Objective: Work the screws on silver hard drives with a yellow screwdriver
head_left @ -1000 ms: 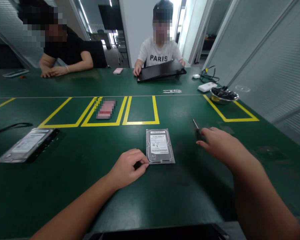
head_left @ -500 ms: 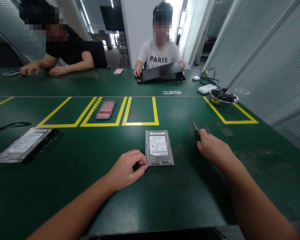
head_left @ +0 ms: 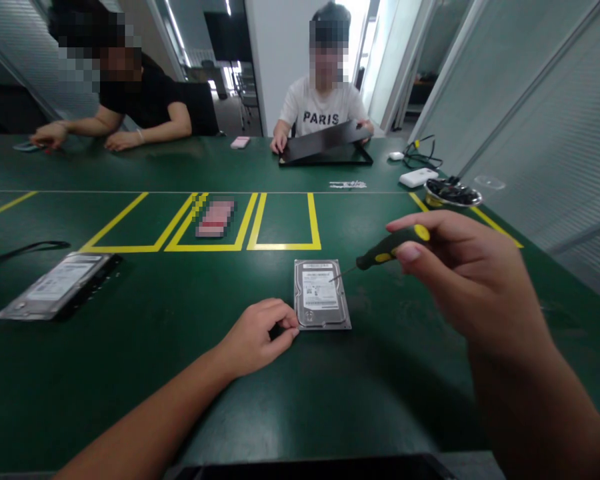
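A silver hard drive (head_left: 321,294) with a white label lies flat on the green table (head_left: 180,347) in front of me. My left hand (head_left: 256,337) rests curled on the table, fingertips against the drive's near left corner. My right hand (head_left: 467,273) is raised above the table, shut on a black and yellow screwdriver (head_left: 387,247). The screwdriver's thin tip points left and hovers over the drive's right edge.
A second hard drive (head_left: 57,285) lies at the left beside a black cable (head_left: 23,250). Yellow tape boxes (head_left: 283,223) mark the table's middle. A metal bowl (head_left: 453,193) and white box (head_left: 416,177) stand far right. Two people sit across; one handles a black panel (head_left: 325,143).
My right hand has picked the screwdriver up off the table and swung it left, tip over the drive. My left hand has stayed at the drive's corner.
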`<action>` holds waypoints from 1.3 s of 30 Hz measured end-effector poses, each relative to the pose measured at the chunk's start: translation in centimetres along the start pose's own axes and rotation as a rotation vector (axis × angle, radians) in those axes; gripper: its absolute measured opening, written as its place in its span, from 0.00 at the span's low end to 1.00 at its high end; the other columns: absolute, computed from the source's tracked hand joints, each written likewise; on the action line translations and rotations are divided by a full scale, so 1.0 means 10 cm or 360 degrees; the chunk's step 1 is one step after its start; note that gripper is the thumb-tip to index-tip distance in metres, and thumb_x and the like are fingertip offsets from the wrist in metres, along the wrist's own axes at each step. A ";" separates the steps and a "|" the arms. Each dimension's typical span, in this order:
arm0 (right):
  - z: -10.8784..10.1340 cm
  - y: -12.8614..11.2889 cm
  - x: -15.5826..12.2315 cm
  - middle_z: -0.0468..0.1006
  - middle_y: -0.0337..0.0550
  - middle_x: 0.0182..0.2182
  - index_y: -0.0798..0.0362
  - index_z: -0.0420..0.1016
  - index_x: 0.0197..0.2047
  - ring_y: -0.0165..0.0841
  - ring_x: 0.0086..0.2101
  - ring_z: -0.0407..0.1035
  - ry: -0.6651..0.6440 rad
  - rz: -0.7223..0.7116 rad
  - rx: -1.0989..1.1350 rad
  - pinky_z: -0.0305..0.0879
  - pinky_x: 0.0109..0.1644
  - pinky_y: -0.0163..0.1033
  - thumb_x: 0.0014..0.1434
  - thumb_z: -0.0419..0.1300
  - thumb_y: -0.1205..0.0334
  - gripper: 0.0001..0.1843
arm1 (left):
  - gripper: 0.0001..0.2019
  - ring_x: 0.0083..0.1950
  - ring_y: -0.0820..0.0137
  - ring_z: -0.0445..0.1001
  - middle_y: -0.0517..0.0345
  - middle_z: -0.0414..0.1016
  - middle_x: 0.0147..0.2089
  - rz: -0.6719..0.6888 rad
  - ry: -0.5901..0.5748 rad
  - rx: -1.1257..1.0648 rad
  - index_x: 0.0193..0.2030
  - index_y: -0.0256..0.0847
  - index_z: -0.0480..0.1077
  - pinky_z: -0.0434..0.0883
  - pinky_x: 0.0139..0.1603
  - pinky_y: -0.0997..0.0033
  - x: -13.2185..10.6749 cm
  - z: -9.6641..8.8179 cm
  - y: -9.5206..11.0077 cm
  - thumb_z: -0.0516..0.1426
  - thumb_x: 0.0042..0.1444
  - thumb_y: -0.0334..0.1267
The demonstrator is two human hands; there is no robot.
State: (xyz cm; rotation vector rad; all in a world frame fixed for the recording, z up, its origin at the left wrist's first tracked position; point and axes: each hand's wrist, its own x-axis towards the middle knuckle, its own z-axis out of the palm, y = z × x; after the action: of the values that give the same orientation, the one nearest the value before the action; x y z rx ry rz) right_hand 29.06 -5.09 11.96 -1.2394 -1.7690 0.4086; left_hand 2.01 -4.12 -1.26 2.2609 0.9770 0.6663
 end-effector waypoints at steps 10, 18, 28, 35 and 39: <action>0.31 -0.34 0.03 0.77 0.42 0.39 0.53 0.73 0.46 0.30 0.35 0.71 -0.0393 -0.0304 0.0165 0.65 0.34 0.35 0.65 0.60 0.57 0.10 | 0.02 0.37 0.72 0.69 0.61 0.71 0.34 0.0008 -0.0005 0.0004 0.36 0.40 0.69 0.64 0.39 0.71 0.00 -0.02 -0.02 0.58 0.57 0.30; 0.51 -0.23 0.04 0.75 0.36 0.31 0.56 0.72 0.46 0.25 0.29 0.66 -0.0565 -0.0398 0.0090 0.60 0.34 0.32 0.66 0.58 0.58 0.10 | 0.03 0.36 0.72 0.69 0.62 0.71 0.33 0.0040 0.0020 0.0022 0.36 0.41 0.69 0.64 0.40 0.71 0.01 -0.01 -0.03 0.58 0.57 0.30; 0.69 -0.07 -0.01 0.77 0.41 0.36 0.55 0.69 0.48 0.30 0.35 0.69 -0.0737 -0.0397 0.0125 0.61 0.40 0.35 0.66 0.56 0.59 0.10 | 0.01 0.34 0.72 0.70 0.61 0.71 0.32 0.0092 -0.0006 0.0119 0.36 0.40 0.69 0.64 0.37 0.71 0.00 -0.02 -0.06 0.58 0.59 0.31; 0.69 -0.07 0.00 0.77 0.42 0.36 0.56 0.70 0.48 0.30 0.35 0.69 -0.0735 -0.0384 0.0126 0.61 0.41 0.35 0.66 0.56 0.59 0.11 | 0.04 0.33 0.72 0.68 0.62 0.70 0.31 0.0104 -0.0013 0.0129 0.34 0.40 0.68 0.63 0.36 0.72 -0.01 -0.02 -0.08 0.58 0.60 0.32; 0.69 -0.06 0.00 0.77 0.42 0.37 0.56 0.69 0.48 0.30 0.35 0.69 -0.0744 -0.0382 0.0125 0.61 0.41 0.35 0.66 0.56 0.59 0.11 | 0.03 0.34 0.72 0.67 0.62 0.70 0.31 0.0105 -0.0008 0.0115 0.35 0.40 0.68 0.63 0.37 0.72 -0.02 -0.01 -0.08 0.58 0.61 0.31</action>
State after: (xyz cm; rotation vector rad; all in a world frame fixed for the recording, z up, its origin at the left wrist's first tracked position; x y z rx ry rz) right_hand 23.05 -3.80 8.73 -0.9071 -2.2423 0.6594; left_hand 1.42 -3.76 -1.77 2.3656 0.9419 0.6630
